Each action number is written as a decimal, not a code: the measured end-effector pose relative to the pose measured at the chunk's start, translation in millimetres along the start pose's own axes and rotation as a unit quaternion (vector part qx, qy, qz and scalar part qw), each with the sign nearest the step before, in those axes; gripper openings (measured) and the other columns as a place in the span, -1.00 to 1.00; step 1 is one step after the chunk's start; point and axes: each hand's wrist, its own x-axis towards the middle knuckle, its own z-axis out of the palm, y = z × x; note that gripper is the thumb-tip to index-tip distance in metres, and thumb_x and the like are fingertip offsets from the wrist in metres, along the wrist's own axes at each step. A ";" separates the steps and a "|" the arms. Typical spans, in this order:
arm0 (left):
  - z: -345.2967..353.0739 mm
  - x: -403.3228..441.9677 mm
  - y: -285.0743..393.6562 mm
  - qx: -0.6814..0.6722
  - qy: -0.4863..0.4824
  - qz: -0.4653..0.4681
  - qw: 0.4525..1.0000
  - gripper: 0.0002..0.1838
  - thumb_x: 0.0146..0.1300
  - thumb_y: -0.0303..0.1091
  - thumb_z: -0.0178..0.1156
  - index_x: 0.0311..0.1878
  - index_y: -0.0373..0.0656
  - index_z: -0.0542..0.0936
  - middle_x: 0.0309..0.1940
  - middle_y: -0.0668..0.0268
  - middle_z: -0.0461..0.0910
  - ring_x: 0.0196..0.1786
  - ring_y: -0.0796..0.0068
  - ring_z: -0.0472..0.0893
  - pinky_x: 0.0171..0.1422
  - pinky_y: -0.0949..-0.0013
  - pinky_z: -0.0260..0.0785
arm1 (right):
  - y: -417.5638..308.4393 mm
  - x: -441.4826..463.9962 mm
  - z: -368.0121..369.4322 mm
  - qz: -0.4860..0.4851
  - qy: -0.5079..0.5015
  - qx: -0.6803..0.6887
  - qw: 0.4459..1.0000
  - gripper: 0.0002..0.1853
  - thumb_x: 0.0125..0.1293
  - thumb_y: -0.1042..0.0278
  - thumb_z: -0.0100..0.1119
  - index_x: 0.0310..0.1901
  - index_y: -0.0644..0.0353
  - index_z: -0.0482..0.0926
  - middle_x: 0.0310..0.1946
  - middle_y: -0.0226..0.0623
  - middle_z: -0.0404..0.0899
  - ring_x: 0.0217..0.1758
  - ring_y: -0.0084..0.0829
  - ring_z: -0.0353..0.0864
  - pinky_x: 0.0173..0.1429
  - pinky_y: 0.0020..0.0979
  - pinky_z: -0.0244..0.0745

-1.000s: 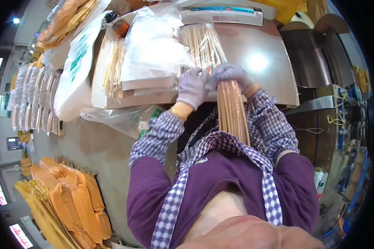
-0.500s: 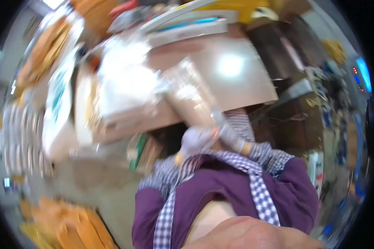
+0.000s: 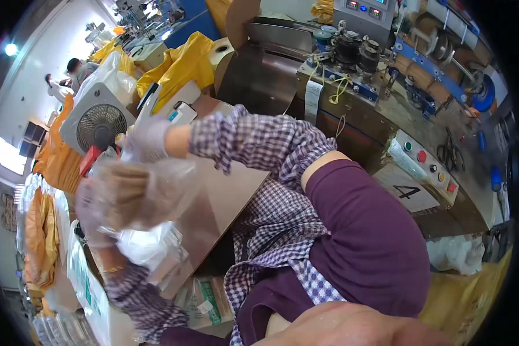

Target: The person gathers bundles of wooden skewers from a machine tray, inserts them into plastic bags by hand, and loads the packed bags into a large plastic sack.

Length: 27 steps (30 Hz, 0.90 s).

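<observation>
A clear plastic bag [image 3: 127,196] with brown contents is lifted above the left part of the table, smeared by motion. My left hand [image 3: 91,210], in a pale glove, is closed around the bag's left side. Just above the bag is my right hand [image 3: 147,140], gloved too. Its fingers are blurred, and whether it grips the bag cannot be made out. Beneath the bag, a pile of clear plastic bags [image 3: 147,248] lies on the brown tabletop [image 3: 228,187].
A grey box fan [image 3: 101,118] stands beyond my hands, near a yellow sack [image 3: 179,69]. Right of me is a machine bench with a button panel [image 3: 424,167] and scissors [image 3: 450,151]. A packet with a green label [image 3: 209,300] sits low by the table. People [image 3: 78,72] are far back left.
Both hands have gone from close to my waist out to the far left over the table, carrying the bag. My view has turned, bringing the fan and machine bench into sight.
</observation>
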 end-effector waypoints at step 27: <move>-24.7 16.6 74.7 0.324 -0.052 -0.139 0.934 -0.90 0.10 -0.48 0.03 -0.47 -0.23 0.51 -0.75 0.45 0.35 -0.77 0.71 0.31 -0.71 0.63 0.12 | 13.6 -17.8 -43.2 -0.068 -0.073 -0.150 0.984 -0.78 0.04 0.20 0.02 -0.33 -0.01 0.62 -0.48 -0.21 0.58 -0.40 -0.19 0.57 -0.32 -0.25 0.47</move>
